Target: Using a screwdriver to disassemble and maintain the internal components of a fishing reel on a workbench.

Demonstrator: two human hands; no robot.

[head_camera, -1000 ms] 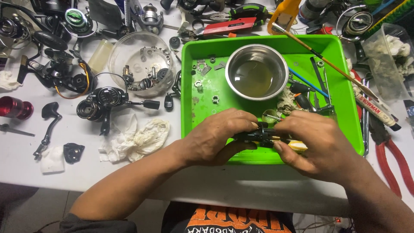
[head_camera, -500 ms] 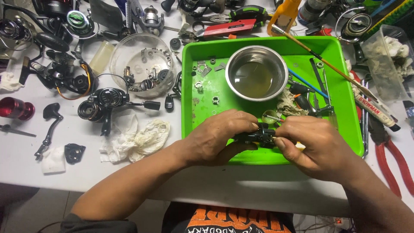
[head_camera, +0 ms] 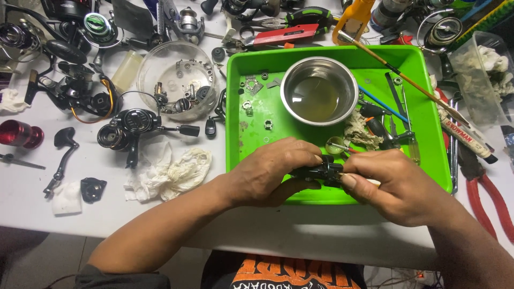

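Note:
Both hands hold one small black reel body part point(head_camera: 321, 172) over the near edge of a green tray point(head_camera: 428, 120). My left hand point(head_camera: 267, 172) wraps it from the left, fingers curled over its top. My right hand point(head_camera: 393, 184) pinches its right end with thumb and fingertips. Whether the right hand also holds a tool is hidden. Just behind the part lie a small round yellowish cap point(head_camera: 334, 145) and a dirty wad of cloth point(head_camera: 361, 134).
A steel bowl of liquid point(head_camera: 319, 91) stands in the tray among washers, nuts and screwdrivers. A clear bowl of small parts point(head_camera: 174, 80), black fishing reels point(head_camera: 128, 128), crumpled tissue point(head_camera: 176, 168) and a red spool point(head_camera: 16, 134) lie left. Red-handled pliers point(head_camera: 490, 195) lie right.
Both hands with the black part have shifted slightly and the right hand's fingers have regripped its right end. The yellowish object seen under the right fingers earlier is no longer visible there.

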